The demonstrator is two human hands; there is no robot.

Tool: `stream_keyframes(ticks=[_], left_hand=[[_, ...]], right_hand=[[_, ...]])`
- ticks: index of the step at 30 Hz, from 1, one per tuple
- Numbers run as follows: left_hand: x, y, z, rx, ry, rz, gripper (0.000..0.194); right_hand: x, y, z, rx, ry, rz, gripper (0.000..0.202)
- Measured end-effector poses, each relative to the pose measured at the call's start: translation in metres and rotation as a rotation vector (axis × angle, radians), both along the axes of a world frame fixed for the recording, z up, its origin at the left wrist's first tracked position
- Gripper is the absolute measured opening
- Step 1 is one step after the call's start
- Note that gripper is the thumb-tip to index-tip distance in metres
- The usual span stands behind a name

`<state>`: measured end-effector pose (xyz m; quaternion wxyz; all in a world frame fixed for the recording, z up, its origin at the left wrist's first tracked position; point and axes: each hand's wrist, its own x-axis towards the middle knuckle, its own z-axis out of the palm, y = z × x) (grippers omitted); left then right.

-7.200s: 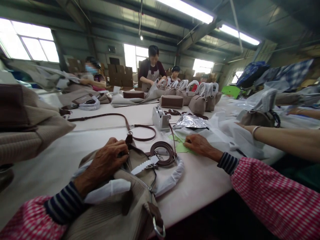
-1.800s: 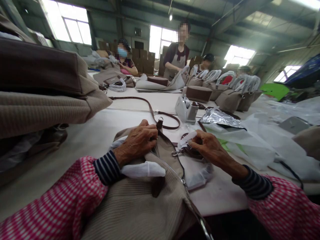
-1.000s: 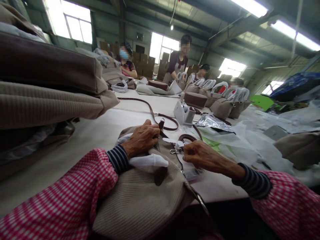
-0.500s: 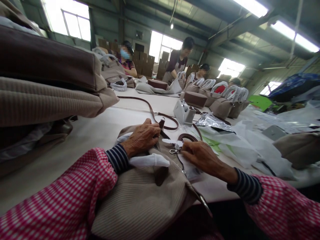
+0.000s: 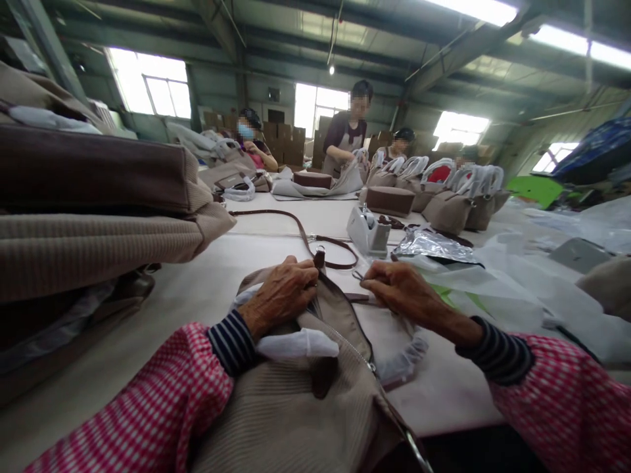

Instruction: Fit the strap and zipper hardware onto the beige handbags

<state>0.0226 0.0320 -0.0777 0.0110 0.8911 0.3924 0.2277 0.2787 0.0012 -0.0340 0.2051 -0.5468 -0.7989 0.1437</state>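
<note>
A beige corduroy handbag [image 5: 266,407] lies in front of me, its zipped top partly open. My left hand [image 5: 286,289] is closed on the bag's top edge, beside a dark leather tab [image 5: 320,256] with a metal ring. One handle wrapped in white [image 5: 298,343] lies below that wrist; the other handle, in clear film [image 5: 401,361], is on the right side. My right hand [image 5: 404,289] pinches a small metal snap hook [image 5: 358,276], apart from the ring. Whatever is inside its palm is hidden.
A brown strap [image 5: 286,213] curves across the white table [image 5: 197,289]. Beyond are a tape dispenser [image 5: 367,230] and silvery film [image 5: 434,244]. Stacked bags [image 5: 98,230] rise at left, plastic sheets [image 5: 522,289] spread right. Several co-workers and more handbags [image 5: 446,210] are across the table.
My right hand has moved slightly up and right with the snap hook. The coiled strap and white tag beside it no longer show. My left hand keeps its grip; the view has tilted.
</note>
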Motion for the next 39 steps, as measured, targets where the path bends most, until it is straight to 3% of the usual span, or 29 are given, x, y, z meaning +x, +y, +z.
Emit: stream_keyframes(ticks=[3,7,12,19,28,39], left_hand=[[0.001,0.000,0.002,-0.022,0.000,0.006,0.019],[0.000,0.000,0.006,-0.106,-0.031,0.000,0.021],[-0.003,-0.001,0.011,-0.223,-0.079,-0.020,0.024],[-0.006,0.003,0.011,-0.356,-0.302,-0.048,0.021],[0.000,0.003,0.008,-0.362,-0.360,0.147,0.015],[0.001,0.002,0.009,-0.381,-0.399,0.178,0.015]], right_hand=[[-0.008,0.010,0.004,-0.171,0.188,0.005,0.018],[-0.033,0.012,-0.001,-0.152,0.069,0.181,0.012],[-0.050,0.015,0.001,-0.168,-0.079,0.199,0.016],[-0.053,0.022,-0.007,-0.017,-0.245,0.230,0.013],[-0.064,0.006,-0.011,0.107,-0.593,0.233,0.020],[-0.066,0.004,-0.019,0.151,-0.578,0.191,0.019]])
